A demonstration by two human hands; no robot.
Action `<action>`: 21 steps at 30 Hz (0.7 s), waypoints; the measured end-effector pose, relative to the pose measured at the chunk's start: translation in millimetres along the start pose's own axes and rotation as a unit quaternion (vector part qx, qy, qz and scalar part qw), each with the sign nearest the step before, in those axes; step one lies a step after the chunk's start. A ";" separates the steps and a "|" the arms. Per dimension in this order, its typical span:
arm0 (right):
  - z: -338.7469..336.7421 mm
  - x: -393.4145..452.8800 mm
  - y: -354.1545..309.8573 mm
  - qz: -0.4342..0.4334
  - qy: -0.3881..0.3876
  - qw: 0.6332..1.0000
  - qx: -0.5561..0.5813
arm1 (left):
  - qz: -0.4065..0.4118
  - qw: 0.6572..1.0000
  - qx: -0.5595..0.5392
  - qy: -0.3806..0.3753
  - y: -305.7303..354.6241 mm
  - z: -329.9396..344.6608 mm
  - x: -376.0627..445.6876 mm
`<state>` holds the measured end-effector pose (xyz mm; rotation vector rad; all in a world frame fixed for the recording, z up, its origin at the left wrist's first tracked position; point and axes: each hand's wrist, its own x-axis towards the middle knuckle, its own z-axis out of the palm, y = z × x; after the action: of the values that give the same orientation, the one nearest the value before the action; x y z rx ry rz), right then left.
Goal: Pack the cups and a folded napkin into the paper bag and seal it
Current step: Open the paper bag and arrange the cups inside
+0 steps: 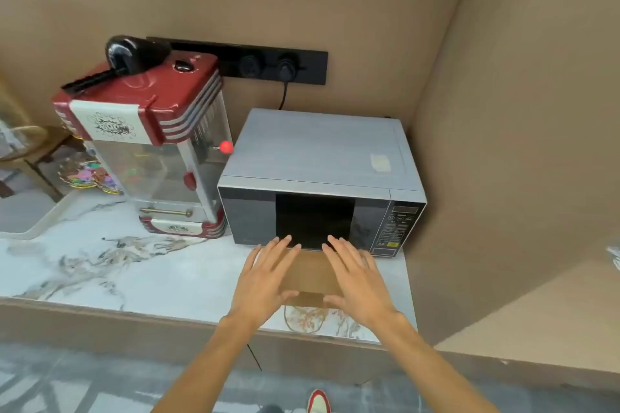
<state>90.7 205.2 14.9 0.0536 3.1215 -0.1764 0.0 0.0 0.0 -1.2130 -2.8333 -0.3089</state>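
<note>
A brown paper bag [310, 273] lies flat on the marble counter, right in front of the microwave, with its twisted handle [303, 318] looping toward the counter's front edge. My left hand [265, 278] rests over the bag's left side, fingers spread and flat. My right hand [355, 278] rests over its right side the same way. Neither hand grips anything. No cups or napkin are in view.
A silver microwave [318, 157] stands against the right wall corner. To its left is a red popcorn machine [147, 144]. A white tray [40, 218] sits at the far left. The marble counter [134, 271] stretches left of the bag.
</note>
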 end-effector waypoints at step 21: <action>12.8 21.8 38.5 0.007 -0.162 0.977 0.136 | 0.020 0.982 -0.115 -0.151 -45.6 3.8 22.4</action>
<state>70.4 242.7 -2.5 0.0429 2.7507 -0.5512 -48.3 -14.0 -8.6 -1.4722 -3.0926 -0.5015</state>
